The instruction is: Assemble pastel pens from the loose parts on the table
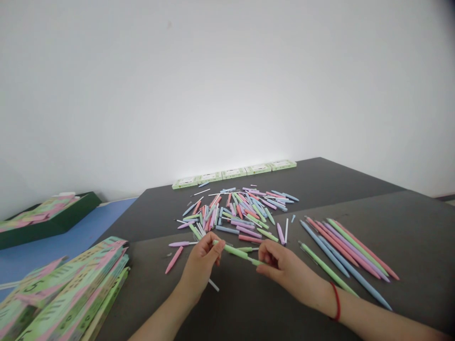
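My left hand [203, 256] is closed, thumb and fingers pinching a light green pen barrel [232, 250] that slants down to the right. My right hand [284, 265] pinches a smaller green pen part [255, 261] at the barrel's right end. A pale section shows where the two meet; whether they are fully joined I cannot tell. Just behind the fingers lies another green pen piece [245, 249]. Below my left hand a white stick [213, 284], like a refill, rests on the dark table [249, 308].
A heap of pastel pen parts [241, 213] spreads beyond my hands. To the right, several whole pens [348, 251] lie side by side. Flat green boxes [234, 173] line the back edge. Printed cartons [71, 289] are stacked at left, near a dark green tray [53, 226].
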Motion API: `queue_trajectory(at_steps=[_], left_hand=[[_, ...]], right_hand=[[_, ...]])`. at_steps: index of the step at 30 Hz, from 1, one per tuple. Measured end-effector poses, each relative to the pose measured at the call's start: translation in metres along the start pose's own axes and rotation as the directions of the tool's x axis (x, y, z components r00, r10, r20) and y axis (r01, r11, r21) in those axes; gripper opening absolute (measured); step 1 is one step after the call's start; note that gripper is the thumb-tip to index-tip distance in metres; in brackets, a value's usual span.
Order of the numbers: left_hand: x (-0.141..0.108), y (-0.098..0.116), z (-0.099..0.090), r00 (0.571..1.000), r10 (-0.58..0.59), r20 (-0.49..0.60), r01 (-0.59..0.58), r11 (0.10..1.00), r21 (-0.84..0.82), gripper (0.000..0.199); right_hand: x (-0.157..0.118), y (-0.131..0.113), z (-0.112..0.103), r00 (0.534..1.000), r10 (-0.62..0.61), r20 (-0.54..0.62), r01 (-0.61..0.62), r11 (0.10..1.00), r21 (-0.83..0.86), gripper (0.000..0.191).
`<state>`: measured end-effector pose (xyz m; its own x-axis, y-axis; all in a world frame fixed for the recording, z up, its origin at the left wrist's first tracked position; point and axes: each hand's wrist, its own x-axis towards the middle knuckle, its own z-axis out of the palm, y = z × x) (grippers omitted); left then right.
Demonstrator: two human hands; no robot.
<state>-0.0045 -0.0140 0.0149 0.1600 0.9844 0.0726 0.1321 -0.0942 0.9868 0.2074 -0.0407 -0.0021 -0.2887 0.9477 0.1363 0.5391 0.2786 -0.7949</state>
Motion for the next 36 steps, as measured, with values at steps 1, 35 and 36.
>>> queue_trajectory(at_steps=[1, 35, 36], left_hand=[[0.001, -0.001, 0.0, 1.0, -0.001, 0.003, 0.001, 1.0, -0.006, 0.028], [-0.003, 0.002, -0.012, 0.925, 0.089, 0.37, 0.175, 0.765, -0.62, 0.006], [-0.003, 0.002, -0.011, 0.92, 0.101, 0.379, 0.171, 0.766, -0.62, 0.006]], right_hand=[[0.0, 0.001, 0.0, 1.0, -0.011, -0.01, 0.011, 0.999, -0.032, 0.011], [0.003, 0.014, 0.001, 0.995, -0.093, -0.02, 0.089, 0.982, -0.169, 0.018], [0.003, 0.014, 0.001, 0.995, -0.097, -0.021, 0.091, 0.98, -0.177, 0.018]])
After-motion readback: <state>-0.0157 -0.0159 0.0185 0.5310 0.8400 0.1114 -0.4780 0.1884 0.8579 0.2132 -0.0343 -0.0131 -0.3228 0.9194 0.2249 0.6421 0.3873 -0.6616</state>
